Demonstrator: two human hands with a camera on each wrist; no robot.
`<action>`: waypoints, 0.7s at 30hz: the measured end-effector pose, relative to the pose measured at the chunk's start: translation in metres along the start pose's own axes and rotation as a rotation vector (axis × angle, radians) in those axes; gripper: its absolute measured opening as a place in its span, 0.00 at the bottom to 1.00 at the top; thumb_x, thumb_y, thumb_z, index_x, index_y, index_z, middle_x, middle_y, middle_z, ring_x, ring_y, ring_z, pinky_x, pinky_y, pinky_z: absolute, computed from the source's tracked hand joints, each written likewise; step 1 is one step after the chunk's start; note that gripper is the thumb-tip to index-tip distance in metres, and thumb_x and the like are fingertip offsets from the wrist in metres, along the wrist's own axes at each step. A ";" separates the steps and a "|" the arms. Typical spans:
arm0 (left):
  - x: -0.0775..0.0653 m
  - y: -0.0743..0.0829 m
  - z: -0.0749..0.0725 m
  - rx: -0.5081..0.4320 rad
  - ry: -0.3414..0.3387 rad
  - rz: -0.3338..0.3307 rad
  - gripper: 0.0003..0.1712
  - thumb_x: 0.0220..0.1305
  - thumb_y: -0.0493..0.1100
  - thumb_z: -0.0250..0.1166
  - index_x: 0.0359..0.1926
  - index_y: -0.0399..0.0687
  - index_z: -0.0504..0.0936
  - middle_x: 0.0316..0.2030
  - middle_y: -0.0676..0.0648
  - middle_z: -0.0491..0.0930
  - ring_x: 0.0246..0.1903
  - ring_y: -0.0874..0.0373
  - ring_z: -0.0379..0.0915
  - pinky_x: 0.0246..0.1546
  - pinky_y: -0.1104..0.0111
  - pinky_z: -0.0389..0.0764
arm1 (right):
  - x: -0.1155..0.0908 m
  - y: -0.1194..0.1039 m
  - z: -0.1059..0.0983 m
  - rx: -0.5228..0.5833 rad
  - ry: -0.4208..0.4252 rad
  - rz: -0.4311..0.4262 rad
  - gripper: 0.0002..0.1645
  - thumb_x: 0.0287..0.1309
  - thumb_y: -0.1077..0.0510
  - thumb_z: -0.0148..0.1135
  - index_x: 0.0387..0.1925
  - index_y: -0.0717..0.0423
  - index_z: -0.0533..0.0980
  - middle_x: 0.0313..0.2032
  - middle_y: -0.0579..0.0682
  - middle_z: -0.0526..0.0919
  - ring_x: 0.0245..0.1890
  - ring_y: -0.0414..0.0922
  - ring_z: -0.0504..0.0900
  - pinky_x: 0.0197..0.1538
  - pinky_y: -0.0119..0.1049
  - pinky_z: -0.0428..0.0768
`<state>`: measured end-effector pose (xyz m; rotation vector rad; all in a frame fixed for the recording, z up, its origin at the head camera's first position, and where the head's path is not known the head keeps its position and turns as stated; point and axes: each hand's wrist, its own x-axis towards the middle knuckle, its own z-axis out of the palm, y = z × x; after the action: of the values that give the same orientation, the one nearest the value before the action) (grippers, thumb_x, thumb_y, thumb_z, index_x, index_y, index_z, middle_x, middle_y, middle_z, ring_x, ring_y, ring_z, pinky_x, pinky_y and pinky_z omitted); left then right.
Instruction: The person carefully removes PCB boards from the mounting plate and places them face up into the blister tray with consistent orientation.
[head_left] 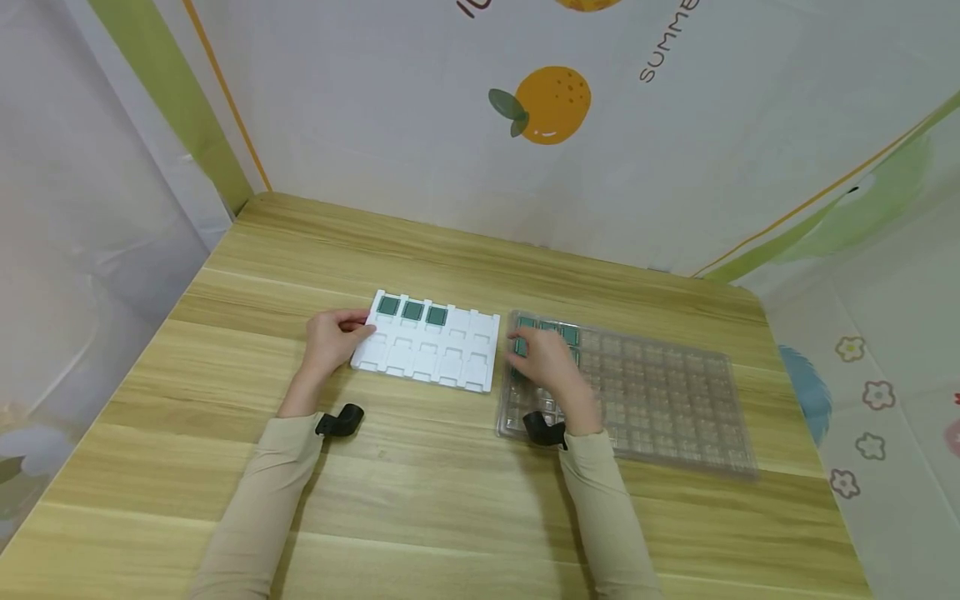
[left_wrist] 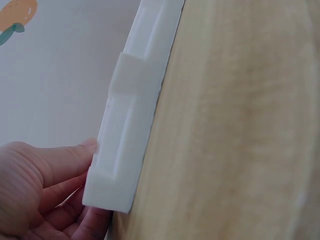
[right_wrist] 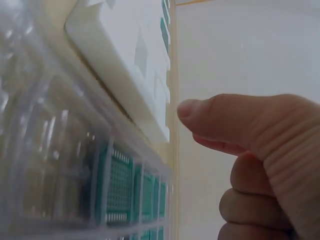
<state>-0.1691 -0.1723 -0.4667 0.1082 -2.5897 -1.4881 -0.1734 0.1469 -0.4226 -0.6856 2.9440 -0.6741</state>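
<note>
My left hand grips the left end of a white plastic tray, thumb at its top edge and the other fingers curled below. Three square green chips fill pockets along the tray's far row. Over the left end of a clear plastic tray hovers my right hand, slightly blurred. Its thumb and index finger reach forward with a small gap, the other fingers loosely curled, and no chip shows between them. Several green chips lie in the clear tray's pockets beneath, partly hidden by this hand in the head view.
Both trays lie side by side on a wood-grain table, a narrow gap between them. A printed curtain hangs behind the table's far edge and along the sides. Black wrist cameras sit at both sleeve cuffs.
</note>
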 end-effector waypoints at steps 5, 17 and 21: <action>0.000 0.001 0.000 -0.005 -0.001 0.004 0.14 0.56 0.31 0.66 0.43 0.26 0.81 0.34 0.31 0.82 0.33 0.45 0.78 0.26 0.83 0.69 | 0.006 -0.004 0.003 0.007 -0.011 0.000 0.16 0.56 0.60 0.64 0.46 0.62 0.79 0.08 0.41 0.55 0.09 0.36 0.51 0.16 0.28 0.54; -0.001 0.000 -0.001 -0.016 -0.001 -0.008 0.14 0.56 0.31 0.65 0.44 0.26 0.81 0.35 0.31 0.82 0.34 0.43 0.78 0.27 0.83 0.69 | 0.024 -0.023 0.012 0.032 -0.010 0.011 0.17 0.57 0.58 0.64 0.48 0.60 0.78 0.10 0.44 0.64 0.12 0.38 0.59 0.18 0.29 0.59; 0.000 0.000 0.000 -0.017 -0.008 -0.022 0.15 0.57 0.31 0.65 0.45 0.26 0.81 0.35 0.31 0.82 0.35 0.43 0.78 0.27 0.83 0.69 | 0.031 -0.028 0.014 0.019 -0.010 0.016 0.18 0.56 0.58 0.65 0.48 0.60 0.78 0.11 0.44 0.65 0.13 0.38 0.60 0.19 0.29 0.59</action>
<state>-0.1690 -0.1725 -0.4670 0.1295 -2.5897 -1.5212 -0.1877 0.1058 -0.4220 -0.6615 2.9269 -0.6945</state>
